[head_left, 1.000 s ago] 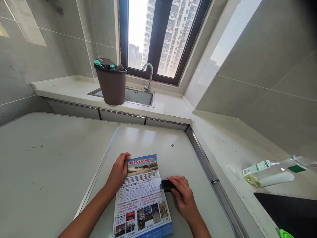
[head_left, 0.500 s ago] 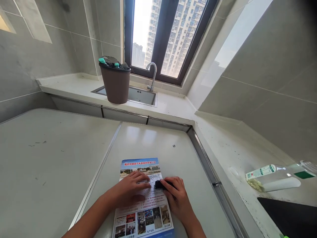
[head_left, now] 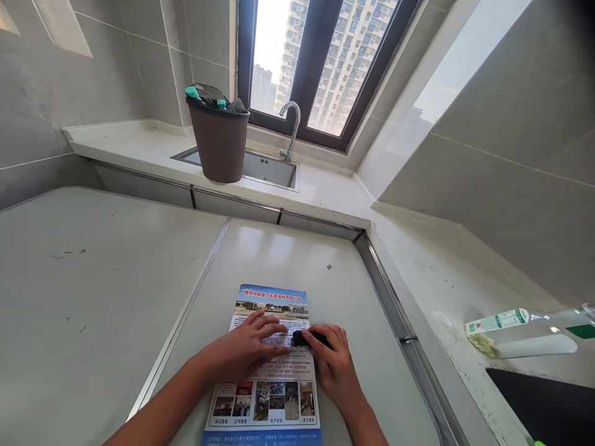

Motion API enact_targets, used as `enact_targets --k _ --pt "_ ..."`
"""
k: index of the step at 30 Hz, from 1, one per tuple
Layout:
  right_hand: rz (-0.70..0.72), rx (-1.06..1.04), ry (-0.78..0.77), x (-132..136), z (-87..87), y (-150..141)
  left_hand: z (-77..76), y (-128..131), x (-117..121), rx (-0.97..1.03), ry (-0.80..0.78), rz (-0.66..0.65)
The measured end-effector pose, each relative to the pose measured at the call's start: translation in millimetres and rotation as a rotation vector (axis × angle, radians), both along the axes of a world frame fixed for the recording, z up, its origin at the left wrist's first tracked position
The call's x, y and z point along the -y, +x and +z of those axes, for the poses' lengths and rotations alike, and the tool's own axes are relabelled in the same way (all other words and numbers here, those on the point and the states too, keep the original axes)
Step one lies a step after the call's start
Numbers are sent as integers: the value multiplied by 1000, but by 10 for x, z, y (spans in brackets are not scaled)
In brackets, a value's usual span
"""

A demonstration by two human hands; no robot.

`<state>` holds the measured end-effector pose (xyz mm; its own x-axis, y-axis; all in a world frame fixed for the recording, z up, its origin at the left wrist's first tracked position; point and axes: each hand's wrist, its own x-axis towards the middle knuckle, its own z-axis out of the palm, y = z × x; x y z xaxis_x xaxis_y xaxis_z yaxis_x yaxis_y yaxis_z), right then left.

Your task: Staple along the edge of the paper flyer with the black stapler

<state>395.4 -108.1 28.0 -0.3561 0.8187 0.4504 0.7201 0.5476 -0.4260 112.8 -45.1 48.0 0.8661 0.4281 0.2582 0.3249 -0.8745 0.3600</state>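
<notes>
The flyer [head_left: 288,370] on the table's [head_left: 279,254] near right could skew if the left hand [head_left: 246,348], spread over it gripping nothing, lifted while the right hand [head_left: 333,359], curled around a probable stapler [head_left: 299,338], pushed.

Head cam, looks fwd/down over table [head_left: 288,254] twd window [head_left: 309,71].

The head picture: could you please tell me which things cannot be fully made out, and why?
Head view:
Flyer: part of its middle is covered by the left hand; the bottom picture edge cuts its lower end.
Black object: partly hidden by the right hand.
Green thing: cut by the bottom edge.
Bin: its wall hides the lower contents.
</notes>
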Motion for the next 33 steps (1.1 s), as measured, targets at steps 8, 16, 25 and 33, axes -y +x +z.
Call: enact_targets --k 8,16,25,33 --pt "-17 61 10 -13 -9 -16 -13 -15 -6 39 8 8" --pt "-29 118 31 -20 9 -51 -52 -15 -8 12 -8 3" --pt "-30 141 26 -20 -7 -44 -50 -26 -7 32 -4 1" --pt "-41 150 41 -9 12 -69 -46 -19 -2 67 1 8"
